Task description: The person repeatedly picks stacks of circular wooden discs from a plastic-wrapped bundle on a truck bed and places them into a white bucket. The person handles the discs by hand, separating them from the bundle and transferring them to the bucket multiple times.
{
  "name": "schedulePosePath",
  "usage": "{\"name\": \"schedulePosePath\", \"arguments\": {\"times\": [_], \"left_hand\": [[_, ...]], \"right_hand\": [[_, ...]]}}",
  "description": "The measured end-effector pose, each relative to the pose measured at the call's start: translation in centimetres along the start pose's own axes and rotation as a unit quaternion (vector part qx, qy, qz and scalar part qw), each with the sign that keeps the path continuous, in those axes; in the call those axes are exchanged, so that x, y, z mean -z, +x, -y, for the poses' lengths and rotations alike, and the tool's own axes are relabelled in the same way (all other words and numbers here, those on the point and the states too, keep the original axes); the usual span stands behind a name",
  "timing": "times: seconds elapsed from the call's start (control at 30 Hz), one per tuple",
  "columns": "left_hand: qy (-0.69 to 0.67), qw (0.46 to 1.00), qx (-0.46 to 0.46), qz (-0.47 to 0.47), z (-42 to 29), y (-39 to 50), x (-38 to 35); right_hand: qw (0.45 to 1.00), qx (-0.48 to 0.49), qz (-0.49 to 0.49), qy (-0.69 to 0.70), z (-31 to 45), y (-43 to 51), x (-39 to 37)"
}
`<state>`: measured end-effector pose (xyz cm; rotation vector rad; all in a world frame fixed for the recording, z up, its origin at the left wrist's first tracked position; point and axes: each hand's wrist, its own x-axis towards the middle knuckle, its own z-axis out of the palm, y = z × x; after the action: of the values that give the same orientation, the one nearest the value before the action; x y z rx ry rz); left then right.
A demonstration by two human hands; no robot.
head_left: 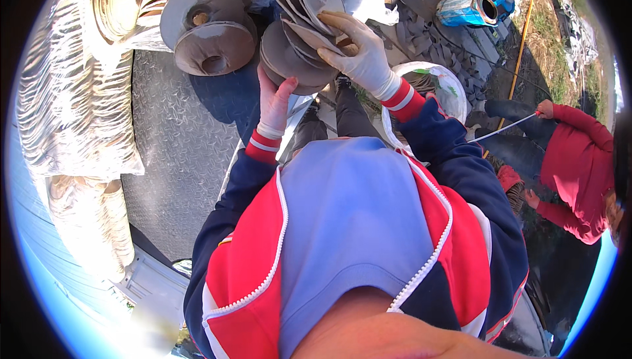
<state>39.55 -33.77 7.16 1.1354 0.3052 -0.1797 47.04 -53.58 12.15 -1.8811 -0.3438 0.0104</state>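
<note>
Several grey-brown discs with center holes [291,55] are between my hands, partly fanned apart. My left hand [274,97] supports the lower discs from below, its fingers partly hidden behind them. Gloved in white, my right hand [358,50] grips the edges of the upper, tilted discs. Close by on the left, two stacks of similar discs [215,50] lie with their center holes showing. What the discs are made of cannot be told.
Bagged rows of discs [74,112] line the left side of a diamond-plate metal bed [182,161]. A white bucket [456,85] stands right of my legs. Further right are a blue metal can [474,6], strewn grey strips and a person in red [575,171] holding a thin rod.
</note>
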Motion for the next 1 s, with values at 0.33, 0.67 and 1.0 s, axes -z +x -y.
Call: {"name": "schedulePosePath", "arguments": {"times": [0.33,0.67,1.0], "left_hand": [[0.133,0.952,0.110,0.252,5.3,-2.9,-3.7],[0.327,0.820,0.239,0.404,27.4,-3.1,-11.7],[0.396,0.846,0.135,0.332,45.3,-1.8,-19.6]], "right_hand": [[0.964,-0.137,-0.223,-0.044,-3.2,-18.2,1.0],[0.749,-0.345,-0.493,0.277,-15.7,-36.3,2.1],[0.728,-0.279,-0.471,0.412,-35.1,-44.5,12.1]]}}
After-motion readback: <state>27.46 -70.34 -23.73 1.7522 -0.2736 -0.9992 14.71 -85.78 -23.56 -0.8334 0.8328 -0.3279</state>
